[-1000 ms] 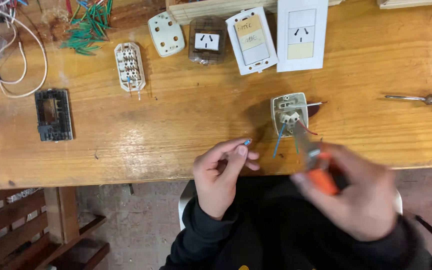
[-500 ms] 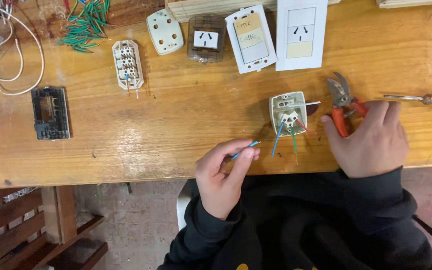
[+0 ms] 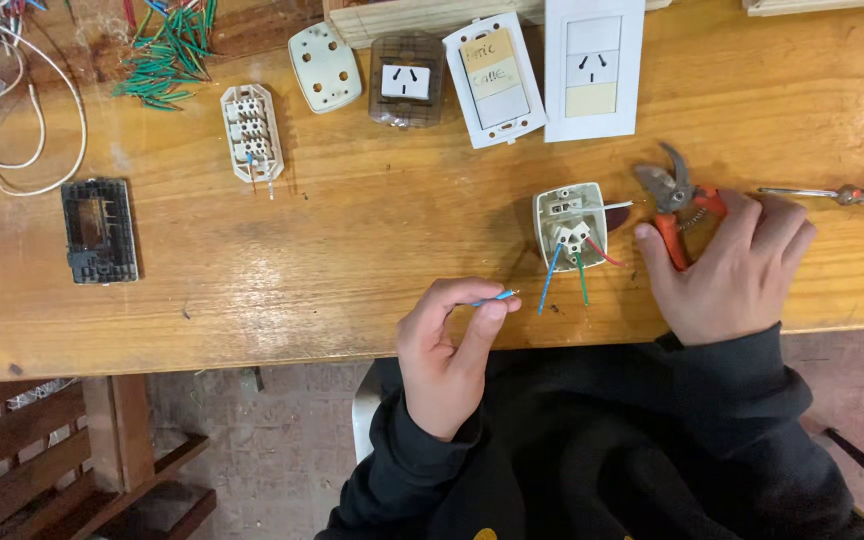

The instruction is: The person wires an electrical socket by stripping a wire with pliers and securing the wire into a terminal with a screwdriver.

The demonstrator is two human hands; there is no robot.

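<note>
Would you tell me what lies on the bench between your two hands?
In the head view, between the left hand and right hand lies a white socket module, its blue, green and red wires trailing toward the edge.

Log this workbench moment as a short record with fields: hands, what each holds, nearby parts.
left hand: pinches a short blue wire between thumb and forefinger
right hand: rests on the orange-handled pliers, which lie on the bench
socket module: between the hands, back up, with blue, green and red wires sticking out
bench: wood
screwdriver: right of the pliers
wall plates: two white ones at the far edge
green wire offcuts: far left
</note>
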